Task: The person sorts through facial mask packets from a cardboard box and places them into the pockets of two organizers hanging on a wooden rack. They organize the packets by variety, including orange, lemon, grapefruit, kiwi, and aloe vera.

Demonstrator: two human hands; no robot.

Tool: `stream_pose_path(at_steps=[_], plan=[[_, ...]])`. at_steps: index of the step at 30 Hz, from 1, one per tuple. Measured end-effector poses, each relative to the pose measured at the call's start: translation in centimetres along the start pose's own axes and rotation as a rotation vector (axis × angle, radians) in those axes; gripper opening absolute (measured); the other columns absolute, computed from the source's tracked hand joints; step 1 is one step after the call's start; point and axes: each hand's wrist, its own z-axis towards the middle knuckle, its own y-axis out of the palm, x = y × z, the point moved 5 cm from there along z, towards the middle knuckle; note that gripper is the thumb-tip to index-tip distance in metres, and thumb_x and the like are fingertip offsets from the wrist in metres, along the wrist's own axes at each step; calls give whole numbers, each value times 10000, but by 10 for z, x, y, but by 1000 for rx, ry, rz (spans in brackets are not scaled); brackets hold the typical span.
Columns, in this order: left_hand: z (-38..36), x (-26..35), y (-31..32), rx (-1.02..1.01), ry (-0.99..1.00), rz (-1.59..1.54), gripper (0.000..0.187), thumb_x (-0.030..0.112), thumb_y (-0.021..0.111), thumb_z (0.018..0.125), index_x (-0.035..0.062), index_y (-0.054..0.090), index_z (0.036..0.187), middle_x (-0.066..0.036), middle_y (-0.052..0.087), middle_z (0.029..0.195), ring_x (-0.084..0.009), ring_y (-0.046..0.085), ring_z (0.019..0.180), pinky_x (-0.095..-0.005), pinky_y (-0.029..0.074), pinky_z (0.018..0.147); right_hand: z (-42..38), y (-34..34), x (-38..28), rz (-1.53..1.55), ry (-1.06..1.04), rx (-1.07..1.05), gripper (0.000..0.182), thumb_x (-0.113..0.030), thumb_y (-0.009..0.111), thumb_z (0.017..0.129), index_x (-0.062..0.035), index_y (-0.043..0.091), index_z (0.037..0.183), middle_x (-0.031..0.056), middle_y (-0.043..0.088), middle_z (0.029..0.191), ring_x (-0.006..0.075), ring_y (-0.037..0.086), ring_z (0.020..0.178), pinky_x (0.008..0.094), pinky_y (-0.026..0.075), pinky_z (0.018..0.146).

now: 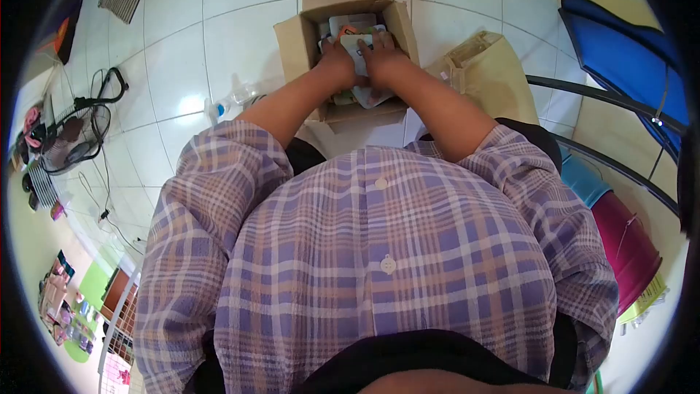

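An open cardboard box [289, 47] stands on the floor in front of me, its flaps folded outward. Both my hands reach down inside it. My left hand [337, 66] grips the left side of a whitish, flat packet [354, 45], its fingers bent over it. On the packet's other side, my right hand [383, 60] has its fingers over the top and its thumb toward the middle. Beneath and behind lie more packets, one with an orange-red mark [350, 30]. The hands partly hide the contents.
To the right of the box stands a beige bag [496, 76], with a blue folding chair [620, 58] beyond it. A clear plastic bottle [240, 95] lies on the left. A black fan [84, 128] and cables are farther left. A maroon bin [623, 241] is at my right side.
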Motion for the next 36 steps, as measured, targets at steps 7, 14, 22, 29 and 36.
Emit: stream_pose_path(at_steps=[7, 14, 22, 29, 36], plan=[[-34, 30, 9, 113, 73, 22, 1222, 541, 760, 698, -91, 74, 1487, -268, 120, 1562, -456, 179, 1431, -555, 257, 1123, 24, 22, 14, 18, -26, 213, 1077, -239, 861, 632, -32, 263, 1503, 121, 152, 1604, 429, 195, 1439, 505, 293, 1139], [-35, 27, -6, 25, 223, 99, 1146, 404, 794, 683, 48, 106, 1527, -243, 83, 1582, -428, 154, 1451, -596, 261, 1106, 19, -29, 27, 82, -2, -197, 502, -76, 640, 783, -39, 554, 1276, 196, 597, 1253, 315, 580, 1164, 387, 471, 984], [-28, 34, -12, 261, 611, 155, 700, 134, 655, 788, 286, 440, 1436, -146, 351, 1521, -392, 325, 1398, -510, 341, 1099, 14, -90, 72, 727, -295, 415, 389, -18, 570, 814, -58, 627, 1196, 137, 659, 1175, 273, 643, 1042, 322, 490, 912], [-4, -36, -61, 407, 309, -536, 290, 188, 615, 891, 110, 648, 1169, -108, 703, 1067, -305, 648, 991, -363, 497, 877, 9, -107, 108, 1224, -122, 416, 236, -170, 523, 963, -16, 607, 1120, 58, 646, 933, 144, 610, 830, 298, 504, 739], [3, -53, -63, 323, 165, -1131, 294, 258, 565, 971, 43, 638, 1159, -120, 704, 922, -191, 657, 804, -326, 506, 774, 17, -99, 88, 1044, -212, 395, 271, -182, 590, 926, -1, 618, 1125, 99, 667, 1004, 214, 635, 864, 350, 512, 783]])
